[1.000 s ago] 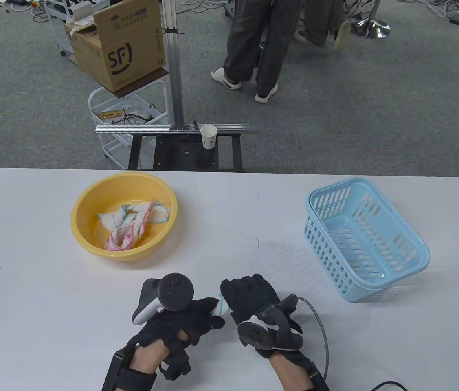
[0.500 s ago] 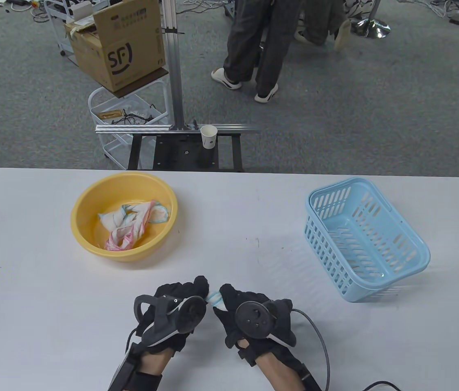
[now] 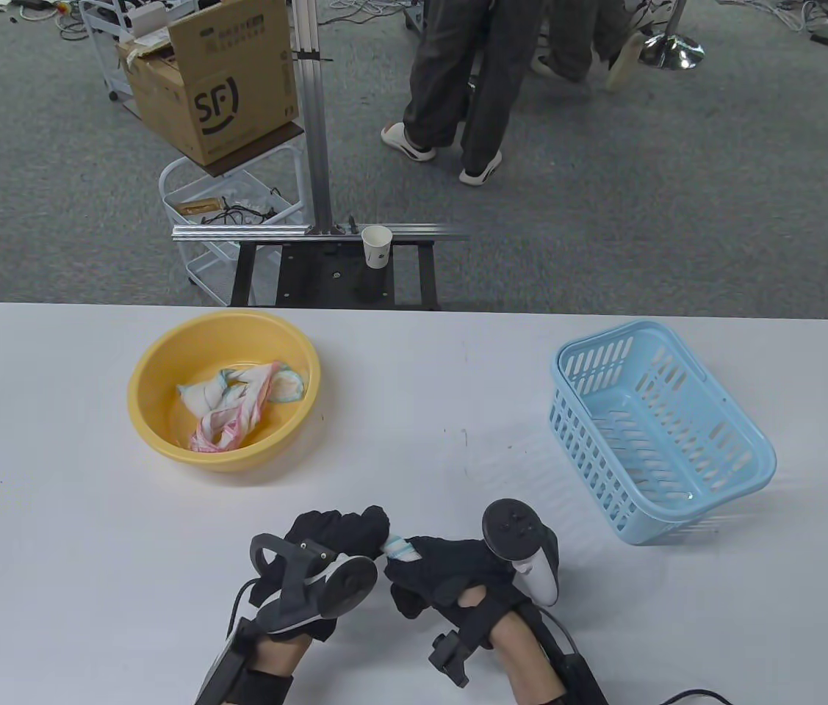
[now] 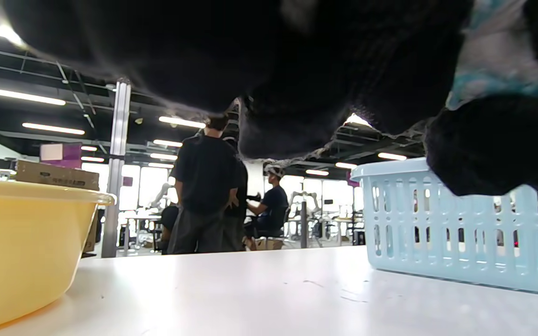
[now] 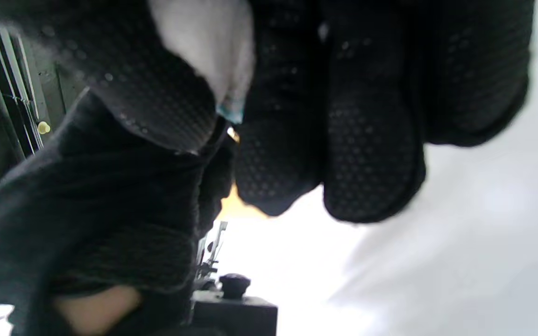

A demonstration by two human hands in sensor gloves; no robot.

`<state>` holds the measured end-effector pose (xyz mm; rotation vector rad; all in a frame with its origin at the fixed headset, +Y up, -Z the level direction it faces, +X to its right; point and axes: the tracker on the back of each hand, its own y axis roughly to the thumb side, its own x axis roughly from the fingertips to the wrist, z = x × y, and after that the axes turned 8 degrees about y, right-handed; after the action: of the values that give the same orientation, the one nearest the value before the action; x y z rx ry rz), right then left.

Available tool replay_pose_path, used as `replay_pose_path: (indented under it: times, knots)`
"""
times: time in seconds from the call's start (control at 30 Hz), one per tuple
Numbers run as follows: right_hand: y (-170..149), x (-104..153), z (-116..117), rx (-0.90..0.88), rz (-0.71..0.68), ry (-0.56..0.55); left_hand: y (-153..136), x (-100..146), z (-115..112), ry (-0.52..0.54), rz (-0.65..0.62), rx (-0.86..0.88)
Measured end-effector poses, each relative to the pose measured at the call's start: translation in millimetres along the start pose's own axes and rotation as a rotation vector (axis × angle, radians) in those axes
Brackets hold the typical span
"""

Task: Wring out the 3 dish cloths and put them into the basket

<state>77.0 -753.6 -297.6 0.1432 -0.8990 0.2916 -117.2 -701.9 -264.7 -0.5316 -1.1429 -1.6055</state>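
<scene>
Table (image 3: 54, 514) supports all items. Ahead and right of the hands: blue basket (image 3: 751, 459), empty. Ahead and left: yellow basin (image 3: 153, 429) holding two cloths (image 3: 234, 404). Left hand (image 3: 333, 540) and right hand (image 3: 450, 569) each grip one end of the third dish cloth (image 3: 395, 547), fingers curled round it. Recommended: counter-rotate the wrists fully, grip firmly, and wring above the basin, not the table. Cardboard box (image 3: 211, 81), beyond the table, reads "SF".

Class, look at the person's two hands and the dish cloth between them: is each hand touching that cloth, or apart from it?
Touching. In the table view the cloth runs from the left hand straight into the right hand, both curled round it.
</scene>
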Motion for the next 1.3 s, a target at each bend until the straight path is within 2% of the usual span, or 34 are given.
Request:
replay_pose_path:
  times: [0.33, 0.6, 0.77, 1.0, 1.1, 1.3]
  knots:
    - [-12, -4, 2, -0.217, 0.014, 0.132, 1, 2, 2, 0.026, -0.035, 0.001]
    - [-16, -2, -2, -0.182, 0.005, 0.133, -5, 4, 4, 0.017, -0.007, 0.001]
    - [-17, 2, -14, -0.123, -0.020, 0.009, -18, 6, 3, -0.011, 0.058, 0.025]
    - [-7, 17, -39, 0.047, -0.087, -0.220, -39, 8, 6, 0.001, 0.162, 0.097]
    - [6, 28, -52, 0.121, -0.146, -0.348, -48, 11, 7, 0.017, 0.213, 0.130]
    - [45, 58, -82, 0.291, -0.204, -0.702, -51, 12, -1, -0.015, 0.240, 0.162]
